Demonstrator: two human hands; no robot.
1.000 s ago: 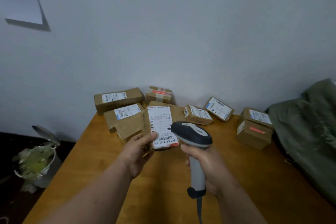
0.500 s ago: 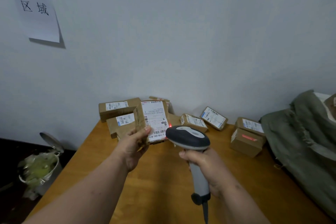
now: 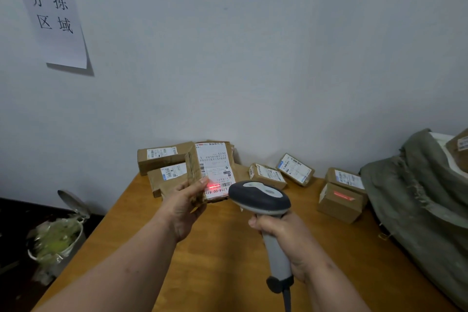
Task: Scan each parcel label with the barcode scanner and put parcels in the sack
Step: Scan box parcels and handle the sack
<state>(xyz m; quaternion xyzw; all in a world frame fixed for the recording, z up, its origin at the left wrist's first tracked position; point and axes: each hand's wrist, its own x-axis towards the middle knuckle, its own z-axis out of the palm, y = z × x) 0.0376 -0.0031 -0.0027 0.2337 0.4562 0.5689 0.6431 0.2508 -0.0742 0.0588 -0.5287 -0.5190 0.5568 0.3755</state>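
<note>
A pale wall (image 3: 253, 58) fills most of the view, and a white paper sign (image 3: 54, 20) with four handwritten characters is stuck on it at the upper left. Below it stands a wooden table (image 3: 228, 261), pushed against the wall. On the right edge of the table lies a grey-green sack (image 3: 417, 197), crumpled, with its mouth toward the wall; something brown with a label shows at its top, probably a parcel already inside, but the edge of the view cuts it. On the floor at the left there is a small bin (image 3: 57, 240) with a plastic liner and its lid raised. Several cardboard parcels lie along the back of the table: two long ones at the left (image 3: 162, 159), two small ones in the middle (image 3: 268, 175), and a stack of two at the right (image 3: 342, 197), near the sack. The left hand (image 3: 184, 208) grasps one parcel (image 3: 212, 170) by its lower left corner and holds it upright above the table, label facing the camera. The right hand (image 3: 288, 238) is clenched around the grey handle of the barcode scanner (image 3: 260, 200), whose dark head points at this parcel. A red scan line (image 3: 214, 186) glows on the barcode at the bottom of the label.
</note>
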